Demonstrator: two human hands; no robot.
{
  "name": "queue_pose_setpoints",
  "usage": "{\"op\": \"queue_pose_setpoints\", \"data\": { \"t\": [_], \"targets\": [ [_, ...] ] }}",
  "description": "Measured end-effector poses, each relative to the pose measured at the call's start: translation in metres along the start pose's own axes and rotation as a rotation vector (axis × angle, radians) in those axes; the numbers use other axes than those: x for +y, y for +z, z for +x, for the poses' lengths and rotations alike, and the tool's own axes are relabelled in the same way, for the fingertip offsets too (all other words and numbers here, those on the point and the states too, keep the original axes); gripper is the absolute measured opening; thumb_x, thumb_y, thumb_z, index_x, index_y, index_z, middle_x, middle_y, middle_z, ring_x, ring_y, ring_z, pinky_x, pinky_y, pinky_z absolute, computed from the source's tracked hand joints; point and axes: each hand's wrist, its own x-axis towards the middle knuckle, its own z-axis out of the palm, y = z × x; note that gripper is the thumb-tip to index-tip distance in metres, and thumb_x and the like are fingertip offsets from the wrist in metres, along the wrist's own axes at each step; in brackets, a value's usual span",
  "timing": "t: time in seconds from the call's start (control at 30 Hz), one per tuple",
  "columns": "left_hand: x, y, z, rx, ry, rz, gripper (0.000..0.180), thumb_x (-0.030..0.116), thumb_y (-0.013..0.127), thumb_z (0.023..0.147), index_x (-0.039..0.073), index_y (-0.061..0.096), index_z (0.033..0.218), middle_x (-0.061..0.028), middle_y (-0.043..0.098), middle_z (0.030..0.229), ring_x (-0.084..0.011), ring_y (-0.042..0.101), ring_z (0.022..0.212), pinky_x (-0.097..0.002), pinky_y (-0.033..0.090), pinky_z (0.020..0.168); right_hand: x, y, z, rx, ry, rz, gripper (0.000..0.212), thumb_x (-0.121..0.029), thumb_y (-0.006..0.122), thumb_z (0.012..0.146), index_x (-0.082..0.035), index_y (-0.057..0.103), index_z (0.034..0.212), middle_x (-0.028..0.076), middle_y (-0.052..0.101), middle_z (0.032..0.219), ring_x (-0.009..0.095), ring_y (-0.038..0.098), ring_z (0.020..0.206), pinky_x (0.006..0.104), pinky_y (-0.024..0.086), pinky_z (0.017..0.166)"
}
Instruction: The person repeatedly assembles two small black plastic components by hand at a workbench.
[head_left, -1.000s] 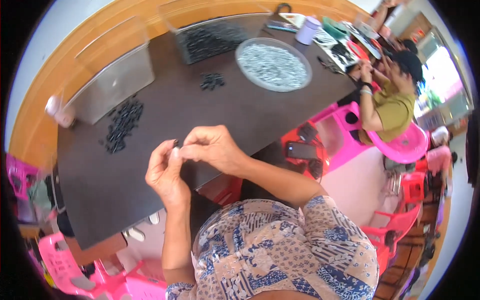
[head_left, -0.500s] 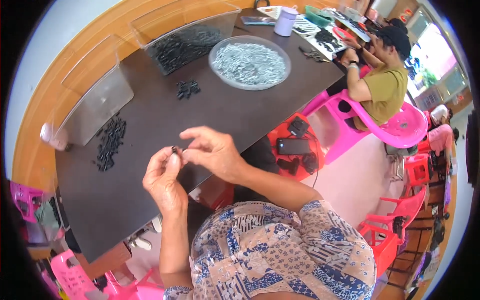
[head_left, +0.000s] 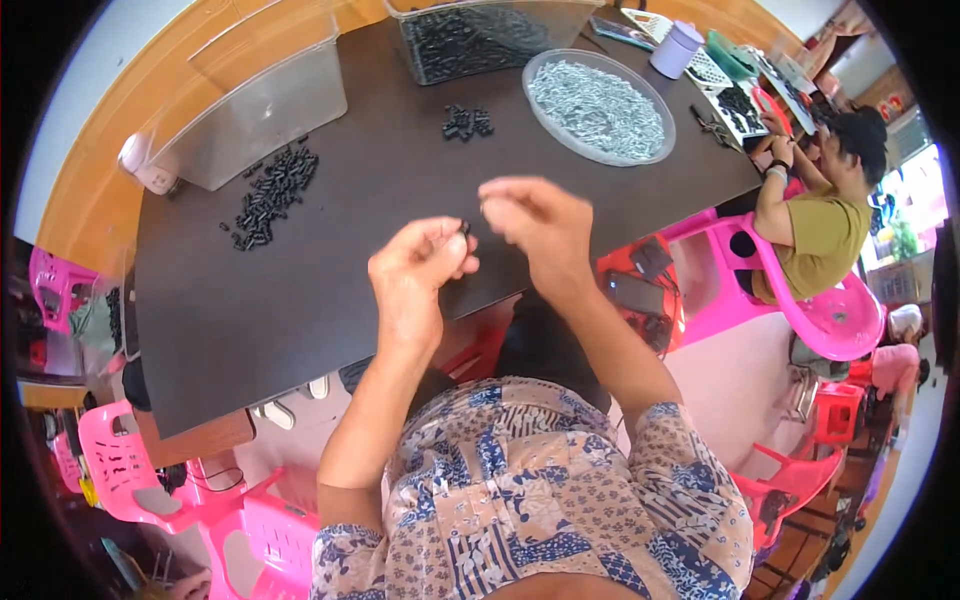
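Note:
My left hand (head_left: pixel 408 280) is closed, pinching a small black cylindrical piece (head_left: pixel 464 228) between thumb and fingertips above the table's near edge. To its right and slightly farther away, my right hand (head_left: pixel 545 232) hangs over the table, apart from the left. Motion smears its curled fingers, so whether they hold anything cannot be made out. Beyond the hands lies a small cluster of black pieces (head_left: pixel 467 122). Farther right, a round clear tray (head_left: pixel 672 128) carries a heap of small silver metal parts (head_left: pixel 597 108). A larger pile of black pieces (head_left: pixel 272 195) spreads at the left.
A clear bin (head_left: pixel 250 120) stands at the back left of the dark table (head_left: pixel 330 310). Another bin (head_left: pixel 500 55) holds many black pieces. Pliers (head_left: pixel 712 125) and a lilac container (head_left: pixel 677 50) lie right. A co-worker (head_left: pixel 825 215) sits there, beside a red stool (head_left: pixel 672 285) with devices.
My right hand has drawn away from my left, moving right and away from me. My left hand still pinches the black piece. The whole view has shifted.

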Motion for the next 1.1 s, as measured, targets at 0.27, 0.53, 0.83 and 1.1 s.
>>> {"op": "queue_pose_setpoints", "data": {
  "t": [0.27,0.53,0.83,1.1],
  "targets": [
    [-0.006,0.007,0.014,-0.056,0.002,-0.034,0.012,0.002,0.062,0.082,-0.002,0.063,0.094,-0.0099,0.066,0.080,-0.0131,0.060,0.065,-0.0226,0.046,0.060,-0.011,-0.017,0.022,-0.026,0.077,0.072,0.015,-0.004,0.063,0.079,0.001,0.067,0.093,0.005,0.066,0.080,0.008,0.058,0.067,0.0195,0.042,0.057],
    [-0.003,0.000,-0.004,-0.003,0.061,-0.019,0.013,-0.001,0.063,0.082,-0.003,0.063,0.095,-0.0081,0.064,0.081,-0.0115,0.060,0.068,-0.0224,0.050,0.065,-0.001,0.007,-0.008,-0.061,-0.104,0.114,0.014,0.003,0.061,0.081,0.002,0.066,0.093,0.005,0.064,0.085,0.010,0.059,0.076,0.0212,0.046,0.068],
    [-0.011,-0.003,-0.005,-0.030,0.037,-0.097,0.014,0.000,0.064,0.081,-0.003,0.063,0.094,-0.0109,0.066,0.079,-0.0134,0.061,0.064,-0.0226,0.050,0.060,0.010,0.013,-0.012,0.017,-0.262,-0.046,0.013,0.003,0.064,0.077,0.000,0.067,0.089,0.007,0.063,0.084,0.011,0.059,0.075,0.0219,0.045,0.066],
    [-0.012,-0.001,-0.007,-0.039,-0.037,-0.115,0.013,-0.001,0.062,0.082,-0.004,0.063,0.094,-0.0100,0.065,0.077,-0.0125,0.059,0.062,-0.0223,0.049,0.060,0.013,0.009,-0.018,0.040,-0.416,-0.204,0.015,0.003,0.063,0.078,-0.001,0.067,0.091,0.009,0.063,0.084,0.016,0.060,0.074,0.0243,0.047,0.063]
  ]
}}
